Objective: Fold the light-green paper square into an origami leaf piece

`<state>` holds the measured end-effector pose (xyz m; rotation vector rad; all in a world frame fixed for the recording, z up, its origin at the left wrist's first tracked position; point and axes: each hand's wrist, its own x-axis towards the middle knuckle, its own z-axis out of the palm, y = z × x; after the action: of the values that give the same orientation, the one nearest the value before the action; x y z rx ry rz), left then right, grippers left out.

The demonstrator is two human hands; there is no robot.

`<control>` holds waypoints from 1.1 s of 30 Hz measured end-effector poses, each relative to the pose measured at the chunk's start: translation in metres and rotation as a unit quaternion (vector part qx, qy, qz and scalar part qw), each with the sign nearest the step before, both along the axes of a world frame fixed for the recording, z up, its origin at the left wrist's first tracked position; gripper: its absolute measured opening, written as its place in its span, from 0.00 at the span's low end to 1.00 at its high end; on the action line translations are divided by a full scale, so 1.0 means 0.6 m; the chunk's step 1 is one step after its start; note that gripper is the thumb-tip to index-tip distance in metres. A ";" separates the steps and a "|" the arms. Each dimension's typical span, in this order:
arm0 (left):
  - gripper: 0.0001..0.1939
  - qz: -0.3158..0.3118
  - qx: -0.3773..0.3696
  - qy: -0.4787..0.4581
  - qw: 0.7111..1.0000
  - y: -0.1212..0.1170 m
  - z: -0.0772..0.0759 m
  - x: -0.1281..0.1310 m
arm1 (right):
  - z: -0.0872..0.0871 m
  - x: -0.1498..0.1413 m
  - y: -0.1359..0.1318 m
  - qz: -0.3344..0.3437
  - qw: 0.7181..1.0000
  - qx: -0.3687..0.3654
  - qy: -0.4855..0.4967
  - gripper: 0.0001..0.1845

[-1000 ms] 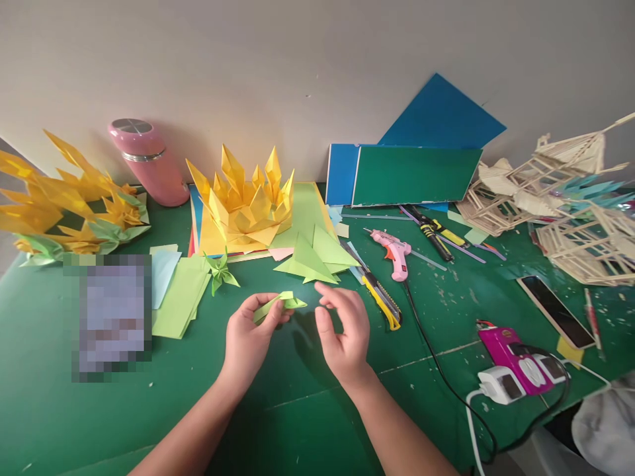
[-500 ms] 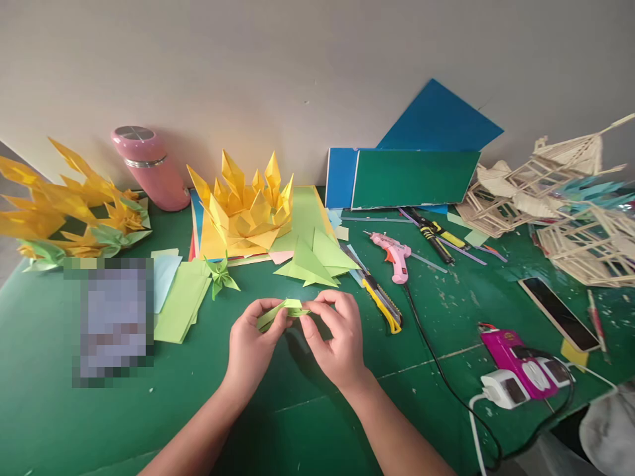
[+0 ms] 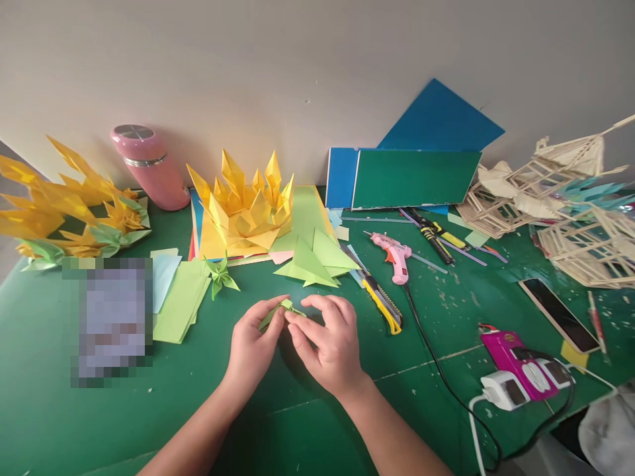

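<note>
While the left hand [image 3: 255, 334] pinched a small folded green paper [image 3: 286, 304] between thumb and fingers, closed firmly on it, the right hand [image 3: 327, 340] was half open beside it, its fingers curved and parted. The right fingertips met the paper's right end — whether they pressed it or only hovered close could not be told. Both hands and the paper were above the green desk [image 3: 188, 396], on the near side of the yellow lotus [image 3: 251, 221] and a little to its right.

The lotus rested on a pile of coloured sheets [image 3: 307, 205]. Just in front of it, to the left, lay a green star [image 3: 221, 276]; farther left and nearer were green slips [image 3: 178, 304], with a blue slip [image 3: 165, 281] beside them. Green triangles [image 3: 317, 261] overlapped in front of the lotus, to its right.

Farther right of the lotus were a yellow cutter [image 3: 384, 307] and then a pink glue gun [image 3: 397, 258], its black cord running toward the near edge. Well to the lotus's right, on the near side, were a magenta power strip [image 3: 516, 363] and a phone [image 3: 558, 314]. Behind and left of the lotus was a pink flask [image 3: 153, 165], tilted in view; behind and right, a green board [image 3: 417, 178] leaned at the wall [image 3: 278, 73] — a blue one [image 3: 441, 119] showed above it.
</note>
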<state>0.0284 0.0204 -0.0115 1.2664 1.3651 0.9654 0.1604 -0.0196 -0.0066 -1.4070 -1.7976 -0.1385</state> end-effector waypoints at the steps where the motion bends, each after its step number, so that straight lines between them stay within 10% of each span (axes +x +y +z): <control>1: 0.15 0.000 -0.018 -0.015 1.000 0.000 0.001 0.000 | 0.000 0.000 0.000 -0.001 1.000 0.000 -0.003 0.09; 13: 0.21 0.003 -0.147 -0.165 0.975 0.005 0.010 -0.003 | 0.002 0.007 0.000 0.040 0.999 -0.020 -0.001 0.09; 21: 0.23 0.014 -0.179 -0.220 0.959 0.006 0.014 0.001 | -0.015 0.002 0.002 0.074 0.944 -0.117 0.300 0.17; 33: 0.17 -0.015 -0.132 -0.178 0.975 0.005 0.012 -0.002 | -0.013 0.002 0.011 0.096 0.901 -0.193 0.376 0.04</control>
<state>0.0270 0.0237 -0.0044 0.8646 1.1447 0.9042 0.1617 -0.0130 -0.0147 -1.2750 -1.3153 0.8062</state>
